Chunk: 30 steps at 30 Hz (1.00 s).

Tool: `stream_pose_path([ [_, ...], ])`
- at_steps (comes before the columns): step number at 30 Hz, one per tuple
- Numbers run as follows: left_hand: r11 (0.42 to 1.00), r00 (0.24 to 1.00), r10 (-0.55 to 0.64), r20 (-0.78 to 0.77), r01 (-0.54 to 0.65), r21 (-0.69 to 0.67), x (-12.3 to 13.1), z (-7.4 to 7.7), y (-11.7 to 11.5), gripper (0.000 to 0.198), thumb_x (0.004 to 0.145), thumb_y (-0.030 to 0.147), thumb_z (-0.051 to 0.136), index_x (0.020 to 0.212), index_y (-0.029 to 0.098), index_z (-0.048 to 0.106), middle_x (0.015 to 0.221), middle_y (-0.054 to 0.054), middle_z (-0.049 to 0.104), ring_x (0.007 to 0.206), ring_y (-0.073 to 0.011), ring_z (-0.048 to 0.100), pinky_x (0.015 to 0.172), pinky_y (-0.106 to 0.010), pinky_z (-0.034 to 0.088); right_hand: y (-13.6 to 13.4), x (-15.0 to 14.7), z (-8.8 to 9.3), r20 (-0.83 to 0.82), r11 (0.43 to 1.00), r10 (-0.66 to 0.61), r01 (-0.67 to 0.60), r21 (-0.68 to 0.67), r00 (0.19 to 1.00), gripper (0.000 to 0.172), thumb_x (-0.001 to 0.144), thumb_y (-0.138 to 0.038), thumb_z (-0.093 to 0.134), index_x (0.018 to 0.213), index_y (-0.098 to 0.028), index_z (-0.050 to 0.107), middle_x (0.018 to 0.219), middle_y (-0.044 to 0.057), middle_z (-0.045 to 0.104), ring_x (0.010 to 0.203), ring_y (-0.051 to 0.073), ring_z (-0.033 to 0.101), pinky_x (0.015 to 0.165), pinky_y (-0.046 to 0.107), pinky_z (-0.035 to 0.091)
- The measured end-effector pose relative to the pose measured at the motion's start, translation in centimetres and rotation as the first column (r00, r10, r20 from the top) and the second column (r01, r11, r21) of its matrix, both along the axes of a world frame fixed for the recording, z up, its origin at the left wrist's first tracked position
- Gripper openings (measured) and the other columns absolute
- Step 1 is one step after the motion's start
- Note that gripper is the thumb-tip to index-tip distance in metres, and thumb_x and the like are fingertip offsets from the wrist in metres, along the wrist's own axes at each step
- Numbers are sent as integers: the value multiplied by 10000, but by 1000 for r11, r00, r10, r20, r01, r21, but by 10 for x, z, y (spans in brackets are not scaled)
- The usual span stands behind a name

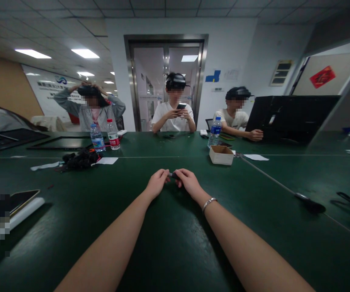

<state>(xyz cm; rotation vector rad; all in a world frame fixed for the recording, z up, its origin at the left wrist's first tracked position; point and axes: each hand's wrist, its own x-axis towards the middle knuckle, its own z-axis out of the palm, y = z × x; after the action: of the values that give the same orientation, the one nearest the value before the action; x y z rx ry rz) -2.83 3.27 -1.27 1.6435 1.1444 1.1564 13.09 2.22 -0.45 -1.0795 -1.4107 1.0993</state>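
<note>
My left hand (157, 182) and my right hand (188, 181) meet over the dark green table (169, 243), fingers curled inward. Between their fingertips sits a small dark object (173, 175), pinched from both sides; it is too small to name. A silver bracelet (209, 202) circles my right wrist. Both forearms stretch out from the near edge.
A small cardboard box (221, 154) stands beyond my hands to the right. A black tangled pile (79, 159) and two water bottles (104, 136) lie back left. A phone (20, 199) rests near left, a black tool (310, 204) right. Three people sit at the far side.
</note>
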Motion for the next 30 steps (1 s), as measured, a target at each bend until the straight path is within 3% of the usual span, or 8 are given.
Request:
stream_pose_path([
  [3, 998, 999, -19, -32, 21, 61, 0, 3, -2, 217, 830, 365, 506, 839, 174, 608, 779, -21, 613, 758, -152, 572, 762, -291, 445, -1, 0, 0, 5, 1000, -1, 1, 6, 1000, 315, 760, -460, 592, 820, -152, 613, 551, -41, 554, 428, 71, 470, 467, 204, 378],
  [7, 994, 996, -51, 75, 43, 100, 0, 8, -3, 167, 745, 245, 618, 894, 169, 607, 922, -48, 637, 885, -160, 589, 863, -307, 443, -1, -1, 1, 2, 1000, -8, 8, 5, 1000, 306, 769, -449, 586, 825, -150, 613, 543, -41, 552, 421, 71, 470, 459, 201, 372],
  [10, 1000, 992, -19, 121, 16, 24, 0, 8, -1, 201, 757, 308, 614, 895, 162, 607, 888, -52, 650, 851, -164, 599, 840, -316, 452, 0, -1, 1, -4, 1000, -9, 9, 7, 1000, 301, 768, -449, 588, 816, -152, 611, 551, -38, 557, 418, 71, 471, 454, 202, 370],
  [14, 999, 998, -48, 32, 49, -15, 0, 4, 1, 260, 819, 400, 519, 805, 158, 614, 710, -26, 617, 707, -158, 580, 743, -315, 459, 0, -1, 1, -6, 1000, -5, 5, 6, 1000, 298, 762, -443, 594, 809, -149, 609, 556, -37, 557, 414, 67, 466, 450, 201, 364],
  [17, 993, 993, -107, 52, 105, 49, -1, 4, -1, 188, 759, 325, 609, 861, 168, 611, 799, -28, 634, 783, -155, 595, 784, -304, 457, 0, -1, 1, 0, 1000, -5, 5, 1, 1000, 305, 762, -446, 590, 819, -147, 609, 550, -40, 553, 415, 67, 465, 450, 200, 361],
  [20, 991, 989, -113, 90, 106, 81, -1, 7, -3, 240, 713, 292, 661, 913, 175, 599, 881, -35, 639, 854, -157, 600, 828, -299, 449, 0, -1, 1, -4, 1000, -5, 5, 4, 1000, 318, 763, -461, 583, 821, -149, 604, 540, -43, 549, 414, 71, 469, 452, 202, 365],
  [26, 997, 997, -63, 52, 62, 36, 0, 3, -1, 274, 803, 429, 541, 868, 168, 593, 771, -23, 620, 773, -158, 589, 751, -293, 449, 0, -1, 0, 3, 1000, -1, 1, 20, 1000, 321, 764, -467, 586, 810, -149, 608, 557, -32, 566, 423, 71, 471, 457, 203, 369],
  [30, 992, 991, -120, 60, 117, 51, -1, 4, -3, 225, 767, 350, 602, 908, 175, 582, 781, -12, 619, 777, -151, 595, 768, -293, 455, 0, 0, 0, -1, 1000, -5, 5, 12, 1000, 332, 752, -478, 599, 821, -153, 610, 555, -33, 566, 424, 75, 476, 462, 208, 383],
])
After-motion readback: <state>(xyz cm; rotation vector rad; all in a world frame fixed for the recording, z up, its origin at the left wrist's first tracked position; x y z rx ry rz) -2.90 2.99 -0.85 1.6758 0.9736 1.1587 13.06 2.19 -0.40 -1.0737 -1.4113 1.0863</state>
